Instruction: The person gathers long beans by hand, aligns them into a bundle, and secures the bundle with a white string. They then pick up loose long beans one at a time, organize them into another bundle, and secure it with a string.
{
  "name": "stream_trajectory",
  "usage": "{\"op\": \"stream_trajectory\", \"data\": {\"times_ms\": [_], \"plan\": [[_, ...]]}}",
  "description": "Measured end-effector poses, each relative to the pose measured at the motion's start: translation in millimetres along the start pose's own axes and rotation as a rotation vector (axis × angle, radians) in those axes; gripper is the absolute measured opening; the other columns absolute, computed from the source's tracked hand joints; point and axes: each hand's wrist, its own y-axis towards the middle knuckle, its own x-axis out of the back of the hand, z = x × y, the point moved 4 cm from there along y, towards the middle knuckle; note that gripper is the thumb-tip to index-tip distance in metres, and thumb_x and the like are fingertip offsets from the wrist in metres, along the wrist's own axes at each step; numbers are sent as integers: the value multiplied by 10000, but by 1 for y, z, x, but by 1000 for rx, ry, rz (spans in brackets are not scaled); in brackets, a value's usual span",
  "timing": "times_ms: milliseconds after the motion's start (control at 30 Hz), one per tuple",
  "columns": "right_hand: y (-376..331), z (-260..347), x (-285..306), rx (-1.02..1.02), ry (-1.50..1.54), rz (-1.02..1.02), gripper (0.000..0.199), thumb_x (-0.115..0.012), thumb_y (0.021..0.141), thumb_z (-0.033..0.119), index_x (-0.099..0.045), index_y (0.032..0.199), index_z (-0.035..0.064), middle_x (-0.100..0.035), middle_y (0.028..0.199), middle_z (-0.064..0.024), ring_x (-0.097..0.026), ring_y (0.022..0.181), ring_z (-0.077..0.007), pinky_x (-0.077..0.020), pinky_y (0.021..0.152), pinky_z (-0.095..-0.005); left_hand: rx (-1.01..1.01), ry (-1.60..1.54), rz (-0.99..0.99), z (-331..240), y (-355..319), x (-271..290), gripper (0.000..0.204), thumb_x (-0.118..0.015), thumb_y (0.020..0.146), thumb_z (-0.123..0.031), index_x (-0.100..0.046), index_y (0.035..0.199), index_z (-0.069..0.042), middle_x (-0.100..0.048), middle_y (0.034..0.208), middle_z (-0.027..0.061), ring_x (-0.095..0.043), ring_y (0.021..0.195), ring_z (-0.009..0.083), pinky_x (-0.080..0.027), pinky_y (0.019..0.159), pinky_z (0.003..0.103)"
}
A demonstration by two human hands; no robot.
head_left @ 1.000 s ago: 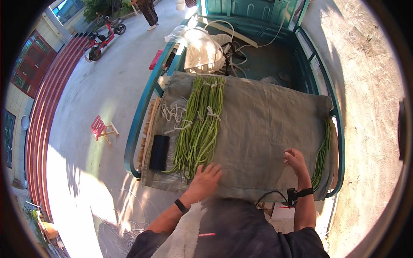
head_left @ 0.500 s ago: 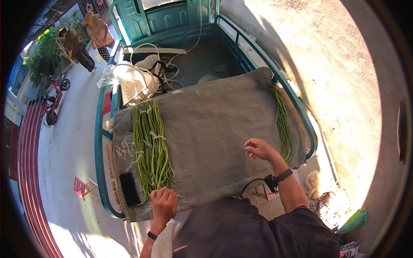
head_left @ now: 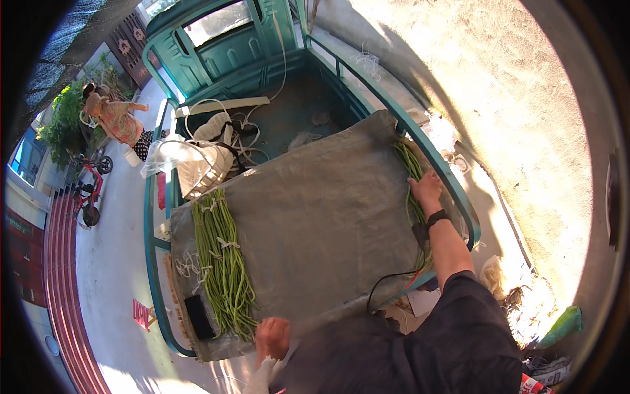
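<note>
A: Which step is shown?
B: Apparently a reach: right hand [head_left: 427, 188] at the long green beans [head_left: 408, 157], cloth's [head_left: 315, 217] far right side; grip cannot be told. The next move would call for gentle gathering.
A: The left hand [head_left: 272, 338]?
B: Fingers curled, contents hidden, beside the tied bundles' [head_left: 223, 269] near ends, left.
A: Changed?
B: Earlier, the right hand hovered mid-cloth.

On the grey-brown cloth [head_left: 328, 210], green beans [head_left: 226, 276] (their ties [head_left: 228, 244] white) and a black phone [head_left: 198, 317] line the left edge.
</note>
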Motion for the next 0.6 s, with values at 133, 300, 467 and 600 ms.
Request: {"op": "stream_trajectory", "data": {"times_ms": [133,300,467,600], "plan": [[26,-3,-2,-15,-43,33,876,-811,822,505,-470,1481,41,-541,1471,-225,-520,1364,-361,-446,1110,-481,103,-30,23,-3,0,-10,62,-702,843,-68,-696,899,-94,-691,918,96,-663,908,328,-496,796,430],[36,17,4,-58,-86,129,864,-842,783,499,-524,1445,44,-608,1419,-180,-585,1311,-333,-488,1077,-438,172,-105,-3,-9,1,-16,68,-706,840,-60,-702,899,-93,-703,921,100,-685,886,333,-528,782,424],[55,11,-1,-63,-113,201,790,-844,780,450,-580,1400,38,-613,1416,-183,-604,1298,-330,-516,1046,-428,217,-162,-22,-20,7,-24,70,-709,838,-48,-703,894,-89,-703,906,108,-693,844,330,-538,759,425],[58,13,-2,-49,-111,205,747,-836,761,393,-607,1364,18,-647,1371,-184,-640,1247,-338,-540,1005,-435,234,-171,-21,-25,3,-28,68,-708,843,-46,-705,901,-82,-705,902,109,-698,826,323,-539,732,411]]}}
